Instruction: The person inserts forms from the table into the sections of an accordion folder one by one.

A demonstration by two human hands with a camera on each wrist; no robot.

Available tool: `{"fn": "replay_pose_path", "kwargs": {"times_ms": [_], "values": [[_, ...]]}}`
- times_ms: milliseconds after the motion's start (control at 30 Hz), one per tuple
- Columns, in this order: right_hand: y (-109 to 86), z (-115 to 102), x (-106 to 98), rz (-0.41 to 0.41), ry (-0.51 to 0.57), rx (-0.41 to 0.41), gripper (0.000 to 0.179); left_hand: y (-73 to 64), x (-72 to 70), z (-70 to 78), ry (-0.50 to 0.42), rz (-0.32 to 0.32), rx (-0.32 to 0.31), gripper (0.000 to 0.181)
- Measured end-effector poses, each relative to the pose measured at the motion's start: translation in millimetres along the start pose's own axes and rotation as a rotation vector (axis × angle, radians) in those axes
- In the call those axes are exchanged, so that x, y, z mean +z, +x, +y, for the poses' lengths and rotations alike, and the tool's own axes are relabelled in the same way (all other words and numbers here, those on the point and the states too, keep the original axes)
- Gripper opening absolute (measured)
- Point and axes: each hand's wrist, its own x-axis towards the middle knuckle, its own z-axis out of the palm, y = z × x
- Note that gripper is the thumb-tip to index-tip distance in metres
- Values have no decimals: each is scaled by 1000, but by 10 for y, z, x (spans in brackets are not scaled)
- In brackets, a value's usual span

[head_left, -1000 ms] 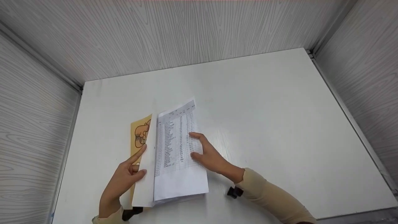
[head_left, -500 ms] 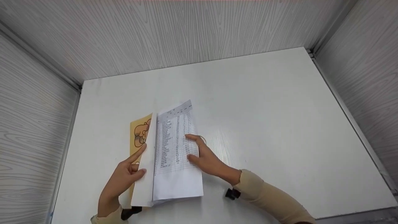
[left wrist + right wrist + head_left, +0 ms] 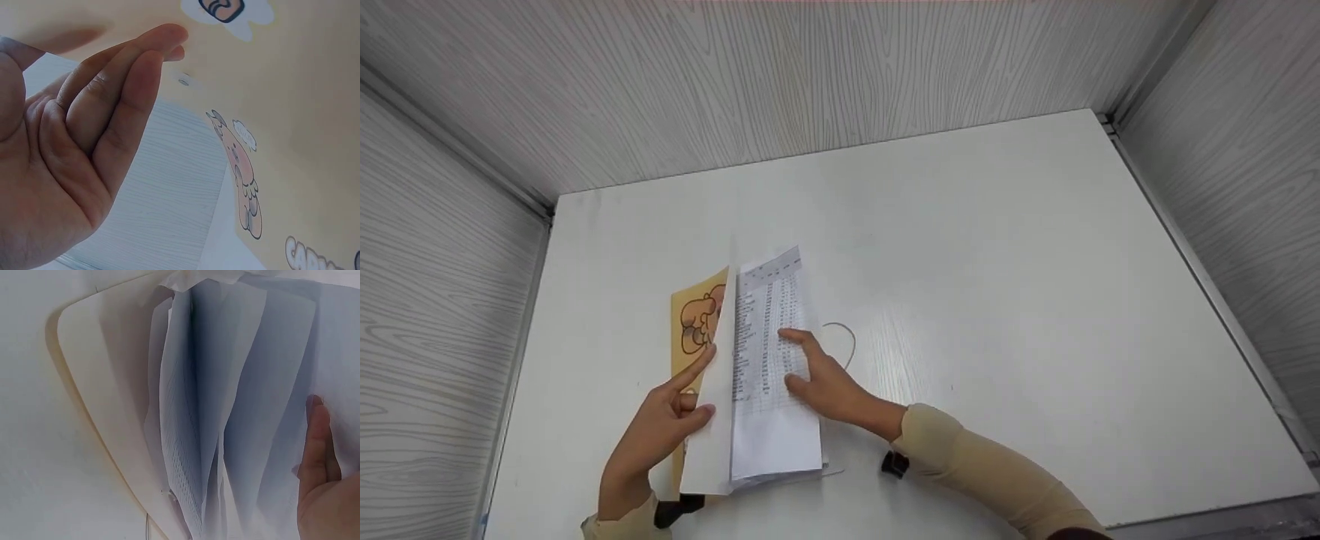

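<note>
A yellow folder (image 3: 679,307) with cartoon animals on its cover stands partly unfolded, left of centre in the head view. My left hand (image 3: 652,431) holds the cover, thumb on the white inner side. In the left wrist view the fingers (image 3: 126,121) lie along the printed outside. Table-printed paper sheets (image 3: 776,439) fill the folder. My right hand (image 3: 832,386) holds them by the right side, thumb and index finger in front, other fingers behind. The right wrist view shows several sheets (image 3: 225,371) fanned apart, with the cream back cover (image 3: 84,343) beyond them.
A thin elastic cord (image 3: 853,343) loops out right of the sheets. The white tabletop (image 3: 997,262) extends around the folder, enclosed by wood-grain panels (image 3: 810,75) at the back and sides. Black wrist cameras (image 3: 895,465) sit close above the table.
My right hand has moved left, bringing the right side of the sheets toward the cover, and the cord loop has come into view. My left hand stays nearly still.
</note>
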Motion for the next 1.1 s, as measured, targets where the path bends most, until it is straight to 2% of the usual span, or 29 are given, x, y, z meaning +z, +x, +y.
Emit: {"fn": "replay_pose_path", "kwargs": {"times_ms": [167,367,500,733,900,1100], "values": [[1,-34,-31,-32,29,19,63,3,-13,-10,21,-1,27,73],[-24,-92,-96,-44,67,19,62,7,-39,-14,27,9,24,74],[28,-71,-50,-73,51,19,61,2,-40,-3,40,8,29,74],[151,-30,45,-94,35,65,62,-24,-27,-1,11,-8,71,72],[225,-19,22,-141,32,78,62,-18,-15,-9,4,-14,75,72],[250,3,-129,-133,140,91,61,-4,-18,-8,14,1,44,73]]}}
